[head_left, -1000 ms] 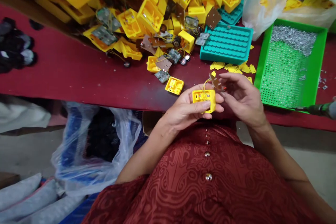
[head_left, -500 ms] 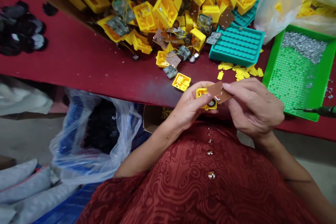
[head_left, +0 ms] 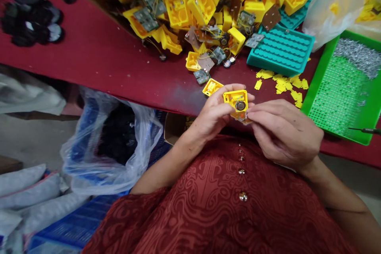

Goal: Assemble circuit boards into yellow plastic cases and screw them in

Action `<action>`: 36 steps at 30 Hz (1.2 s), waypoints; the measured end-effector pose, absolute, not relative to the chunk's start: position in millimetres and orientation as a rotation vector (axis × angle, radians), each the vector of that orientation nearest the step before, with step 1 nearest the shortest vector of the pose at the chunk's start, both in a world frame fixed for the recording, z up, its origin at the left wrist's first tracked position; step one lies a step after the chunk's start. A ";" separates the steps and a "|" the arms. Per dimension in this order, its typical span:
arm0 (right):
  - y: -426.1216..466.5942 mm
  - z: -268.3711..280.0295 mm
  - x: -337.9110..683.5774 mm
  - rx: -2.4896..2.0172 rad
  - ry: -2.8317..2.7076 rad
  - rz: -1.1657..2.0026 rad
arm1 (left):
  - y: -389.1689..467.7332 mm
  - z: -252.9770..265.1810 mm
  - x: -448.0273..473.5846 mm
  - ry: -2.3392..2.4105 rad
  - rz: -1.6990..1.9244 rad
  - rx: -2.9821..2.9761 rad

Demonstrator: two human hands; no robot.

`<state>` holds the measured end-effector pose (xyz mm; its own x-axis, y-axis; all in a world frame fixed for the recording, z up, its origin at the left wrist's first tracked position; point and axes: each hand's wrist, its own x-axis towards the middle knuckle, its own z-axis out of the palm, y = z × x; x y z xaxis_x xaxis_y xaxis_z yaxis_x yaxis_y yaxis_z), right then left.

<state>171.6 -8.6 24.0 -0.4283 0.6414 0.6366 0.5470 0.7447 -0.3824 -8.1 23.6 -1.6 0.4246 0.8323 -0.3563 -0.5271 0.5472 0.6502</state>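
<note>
My left hand (head_left: 212, 113) is closed around a small yellow plastic housing (head_left: 228, 96), its open side up. Inside the housing sits a round dark disc with a metal rim (head_left: 240, 105), like a small speaker. Just below the housing's near edge is a brown circuit board (head_left: 241, 117), tilted, with a small red spot on it. My right hand (head_left: 282, 129) pinches the board's right end between thumb and fingers. On the table just beyond my left hand lies another open yellow housing (head_left: 212, 86).
Many yellow housings (head_left: 202, 4) with wired boards are heaped at the back. Teal ribbed trays (head_left: 281, 49), loose yellow tabs (head_left: 282, 83) and a green basket (head_left: 327, 87) of screws lie to the right. A screwdriver tip (head_left: 364, 130) crosses the basket. Black parts (head_left: 31, 18) lie left.
The brown board has moved down from over the housing to its near edge, uncovering the round disc. My left hand has tipped the housing slightly. The whole view has shifted a little.
</note>
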 end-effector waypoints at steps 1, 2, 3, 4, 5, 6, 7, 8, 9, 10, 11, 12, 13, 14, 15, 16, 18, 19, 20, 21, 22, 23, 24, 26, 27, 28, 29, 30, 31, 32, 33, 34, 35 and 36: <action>-8.8 24.4 172.0 -0.886 -2.144 0.155 | 24.4 -1.0 -10.1 0.686 0.880 0.455; -9.3 24.5 172.3 -0.877 -2.157 0.164 | 25.0 0.0 -11.9 0.665 0.867 0.426; -9.8 24.3 172.5 -0.869 -2.171 0.176 | 25.2 1.4 -13.2 0.660 0.855 0.406; -10.3 24.0 172.5 -0.864 -2.179 0.186 | 25.1 3.0 -13.9 0.670 0.845 0.399; -10.7 23.6 172.6 -0.863 -2.183 0.197 | 24.8 4.9 -14.0 0.698 0.833 0.408; -11.1 23.5 172.8 -0.866 -2.183 0.208 | 24.3 6.7 -13.5 0.733 0.819 0.430; -11.4 23.6 173.1 -0.868 -2.183 0.213 | 23.8 8.4 -12.5 0.773 0.810 0.456; -11.5 24.2 173.8 -0.864 -2.179 0.213 | 23.3 9.9 -11.3 0.807 0.808 0.482; -11.5 25.2 174.7 -0.863 -2.179 0.208 | 22.9 11.0 -10.2 0.827 0.814 0.503; -11.4 26.6 175.8 -0.867 -2.182 0.197 | 22.6 11.8 -9.2 0.834 0.819 0.516; -11.2 28.2 177.1 -0.873 -2.187 0.184 | 22.5 12.2 -8.6 0.831 0.823 0.522; -11.0 30.0 178.4 -0.882 -2.195 0.173 | 22.3 12.2 -8.4 0.823 0.822 0.527; -10.7 31.8 179.5 -0.893 -2.204 0.167 | 22.3 11.9 -8.6 0.814 0.812 0.537; -10.5 33.5 180.4 -0.907 -2.213 0.167 | 22.2 11.4 -9.0 0.805 0.799 0.555; -10.3 34.8 181.0 -0.915 -2.218 0.167 | 22.2 10.7 -9.6 0.803 0.790 0.580; -10.3 35.9 181.3 -0.918 -2.222 0.170 | 22.2 10.0 -10.3 0.806 0.787 0.606; -10.4 37.0 181.2 -0.937 -2.231 0.176 | 22.3 9.1 -12.0 0.820 0.790 0.645; -10.6 37.1 180.9 -0.949 -2.226 0.179 | 22.5 9.2 -13.1 0.825 0.790 0.650; -10.9 37.1 180.6 -0.967 -2.218 0.186 | 22.6 9.7 -14.4 0.825 0.782 0.643; -11.2 37.0 180.2 -0.993 -2.207 0.197 | 22.8 10.7 -15.8 0.813 0.765 0.624; -11.4 36.7 179.8 -1.025 -2.189 0.215 | 22.9 12.1 -17.4 0.786 0.745 0.594; -11.5 36.5 179.6 -1.054 -2.159 0.235 | 22.9 13.7 -18.9 0.757 0.731 0.557; -11.4 36.2 179.3 -1.080 -2.128 0.255 | 22.9 15.4 -20.2 0.731 0.725 0.520; -10.6 35.7 179.1 -1.111 -2.062 0.289 | 22.4 18.3 -21.7 0.707 0.723 0.482; -10.0 35.7 179.0 -1.116 -2.034 0.302 | 22.0 19.2 -21.9 0.715 0.728 0.488; -9.3 35.9 179.0 -1.123 -2.024 0.317 | 21.6 19.6 -21.6 0.733 0.729 0.507; -8.6 36.3 179.1 -1.132 -2.024 0.330 | 21.0 19.5 -21.0 0.753 0.728 0.536; -8.0 36.7 179.1 -1.148 -2.033 0.343 | 20.5 18.9 -20.1 0.773 0.729 0.566; -7.4 37.2 179.2 -1.163 -2.040 0.351 | 20.0 18.0 -19.0 0.792 0.734 0.593; -7.1 37.6 179.3 -1.173 -2.048 0.355 | 19.5 16.8 -18.0 0.807 0.744 0.616; -6.8 37.9 179.4 -1.174 -2.052 0.355 | 19.0 15.6 -17.0 0.814 0.756 0.636; -6.8 38.0 179.5 -1.177 -2.051 0.354 | 18.7 14.4 -16.2 0.815 0.773 0.652; -6.8 37.9 179.6 -1.174 -2.052 0.350 | 18.5 13.4 -15.6 0.811 0.788 0.664; -6.8 37.8 179.8 -1.178 -2.058 0.349 | 18.4 12.8 -15.1 0.807 0.800 0.673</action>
